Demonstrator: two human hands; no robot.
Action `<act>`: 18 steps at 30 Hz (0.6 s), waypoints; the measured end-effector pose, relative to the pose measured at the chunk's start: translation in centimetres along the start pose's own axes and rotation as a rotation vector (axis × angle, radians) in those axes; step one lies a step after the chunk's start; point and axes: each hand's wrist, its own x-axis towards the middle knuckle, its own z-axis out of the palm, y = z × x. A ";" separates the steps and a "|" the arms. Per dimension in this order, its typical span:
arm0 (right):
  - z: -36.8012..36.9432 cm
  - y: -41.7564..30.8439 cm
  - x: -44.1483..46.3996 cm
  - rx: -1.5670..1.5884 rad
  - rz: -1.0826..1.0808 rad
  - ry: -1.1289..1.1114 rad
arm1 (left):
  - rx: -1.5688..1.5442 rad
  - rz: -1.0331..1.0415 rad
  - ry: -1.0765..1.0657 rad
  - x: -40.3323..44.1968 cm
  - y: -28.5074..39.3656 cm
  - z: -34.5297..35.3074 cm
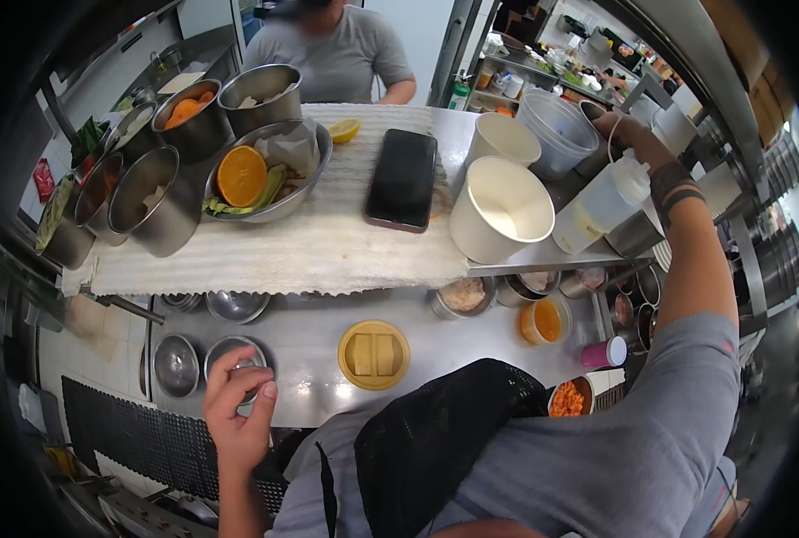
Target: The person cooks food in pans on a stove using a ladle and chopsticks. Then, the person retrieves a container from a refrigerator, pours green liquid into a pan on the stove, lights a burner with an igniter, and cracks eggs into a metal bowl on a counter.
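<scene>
My left hand is raised over the lower steel counter, fingers loosely bent and thumb apart, with nothing in it. Just behind it sits a small steel bowl, and another steel bowl is to its left. My right arm stretches up to the far right of the upper shelf. There my right hand is beside clear plastic tubs and above a squeeze bottle. Its fingertips are at a dark round rim, and their grip is not clear. A yellow round dish with two bar-shaped pieces stands on the lower counter.
On the cloth-covered shelf are steel pots, a bowl with a halved orange, a lemon piece and a phone. White paper tubs stand at its right. Another person is across the shelf.
</scene>
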 end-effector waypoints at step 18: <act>-0.7 -1.5 -1.2 0.106 0.003 -0.053 | 0.026 0.045 -0.042 -0.7 -1.1 0.4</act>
